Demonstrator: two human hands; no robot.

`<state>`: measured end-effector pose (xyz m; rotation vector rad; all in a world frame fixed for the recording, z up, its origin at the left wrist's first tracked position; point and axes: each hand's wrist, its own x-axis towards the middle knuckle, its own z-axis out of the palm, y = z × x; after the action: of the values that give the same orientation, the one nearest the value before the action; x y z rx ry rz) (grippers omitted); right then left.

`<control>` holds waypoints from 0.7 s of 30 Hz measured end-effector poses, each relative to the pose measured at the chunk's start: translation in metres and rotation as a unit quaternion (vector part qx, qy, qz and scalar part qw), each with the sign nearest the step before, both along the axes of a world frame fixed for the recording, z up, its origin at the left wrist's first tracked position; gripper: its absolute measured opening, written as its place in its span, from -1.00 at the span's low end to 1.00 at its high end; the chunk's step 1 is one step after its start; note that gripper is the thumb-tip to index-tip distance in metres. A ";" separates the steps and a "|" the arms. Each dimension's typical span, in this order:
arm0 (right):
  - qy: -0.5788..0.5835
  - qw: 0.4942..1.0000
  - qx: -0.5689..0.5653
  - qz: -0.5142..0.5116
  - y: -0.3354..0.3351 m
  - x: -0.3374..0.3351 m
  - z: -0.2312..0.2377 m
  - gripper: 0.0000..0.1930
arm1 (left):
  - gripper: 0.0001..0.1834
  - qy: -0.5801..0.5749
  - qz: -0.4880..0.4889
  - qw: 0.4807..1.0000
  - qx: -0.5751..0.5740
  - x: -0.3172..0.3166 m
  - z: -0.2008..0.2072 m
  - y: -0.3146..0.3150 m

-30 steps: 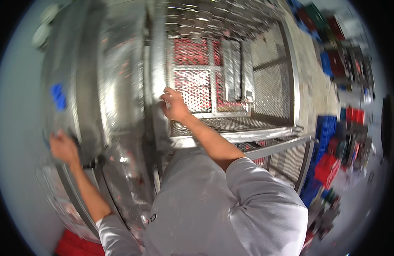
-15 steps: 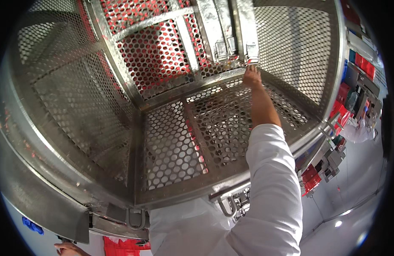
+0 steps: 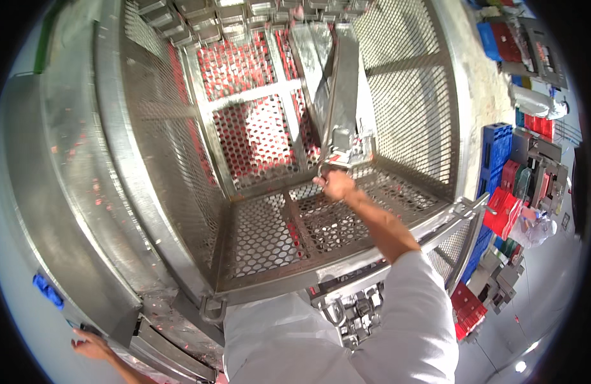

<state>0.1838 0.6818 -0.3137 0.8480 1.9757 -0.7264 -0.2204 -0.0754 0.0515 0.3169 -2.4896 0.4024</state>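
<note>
My right hand is closed round the near end of a long, narrow steel mould, at what looks like a metal loop. That mould lies tilted inside a perforated metal cage, leaning by a second long mould on its left. The fingertips are partly hidden by the hand itself. At the lower left, my left hand is held out low with its fingers apart, beside a small dark part at the edge of a steel panel. Nothing shows in this left hand.
Several metal moulds stand in a row at the cage's far end. A blue object sits at the left panel. Right of the cage are a blue pallet, red crates and a person in white. More metal parts lie below the cage.
The mould's near end has shifted leftward and now slants, with my right hand round it. My view has tilted, showing more of the cage's far end. My left hand shows more fully.
</note>
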 end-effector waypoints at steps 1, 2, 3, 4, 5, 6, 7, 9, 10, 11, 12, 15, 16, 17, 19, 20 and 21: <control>0.029 1.000 0.010 -0.006 -0.013 -0.032 0.063 -0.31 | -0.11 -0.016 -0.011 1.000 0.009 0.006 0.000 0.007; 0.144 0.986 0.078 -0.019 -0.023 -0.039 0.108 -0.36 | -0.10 -0.031 -0.029 0.999 0.020 0.001 -0.001 0.018; 0.170 0.977 0.126 -0.027 -0.017 -0.058 0.155 -0.38 | -0.13 -0.030 -0.045 0.998 0.017 0.010 -0.001 0.011; 0.194 0.965 0.171 -0.040 -0.012 -0.077 0.203 -0.40 | -0.15 -0.031 -0.064 0.997 0.010 0.011 -0.003 0.011; 0.250 0.940 0.222 -0.067 0.002 -0.090 0.256 -0.39 | -0.18 -0.024 -0.069 0.997 0.018 0.017 -0.001 0.013; 0.302 0.907 0.275 -0.099 0.024 -0.091 0.311 -0.38 | -0.21 -0.020 -0.082 0.996 0.028 0.016 -0.002 0.025; 0.287 0.905 0.296 -0.107 0.043 -0.088 0.362 -0.41 | -0.21 -0.006 -0.118 0.993 -0.015 0.012 -0.002 0.018; 0.307 0.878 0.357 -0.084 0.076 -0.059 0.421 -0.46 | -0.22 -0.019 -0.141 0.990 0.023 0.006 0.004 0.034; 0.340 0.854 0.390 -0.056 0.077 -0.040 0.435 -0.49 | -0.22 -0.045 -0.131 0.985 0.100 0.008 0.017 0.057; 0.416 0.821 0.390 -0.021 0.060 -0.033 0.461 -0.54 | -0.22 -0.001 -0.155 0.986 0.069 0.010 0.022 0.066; 0.490 0.783 0.383 0.013 0.038 -0.026 0.491 -0.57 | -0.22 0.044 -0.176 0.983 0.034 0.012 0.028 0.069; 0.678 0.649 0.298 0.176 -0.050 -0.028 0.584 -0.52 | -0.29 0.029 -0.329 0.917 0.222 0.033 0.052 0.156; 0.703 0.602 0.267 0.268 -0.084 -0.047 0.617 -0.55 | -0.32 -0.025 -0.385 0.862 0.330 0.053 0.064 0.191; 0.715 0.563 0.238 0.341 -0.121 -0.063 0.650 -0.57 | -0.34 -0.106 -0.436 0.778 0.440 0.071 0.078 0.225; 0.739 0.444 0.215 0.458 -0.196 -0.099 0.689 -0.55 | -0.38 -0.286 -0.491 0.535 0.625 0.120 0.120 0.274; 0.741 0.410 0.186 0.499 -0.235 -0.113 0.710 -0.52 | -0.39 -0.367 -0.489 0.402 0.681 0.146 0.149 0.288; 0.732 0.370 0.156 0.550 -0.272 -0.121 0.725 -0.50 | -0.37 -0.342 -0.477 0.284 0.759 0.171 0.168 0.296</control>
<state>0.0631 0.4102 0.4114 -1.8134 3.3194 0.0004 -0.0490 0.2211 0.2199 -0.9066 -2.0343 -2.8990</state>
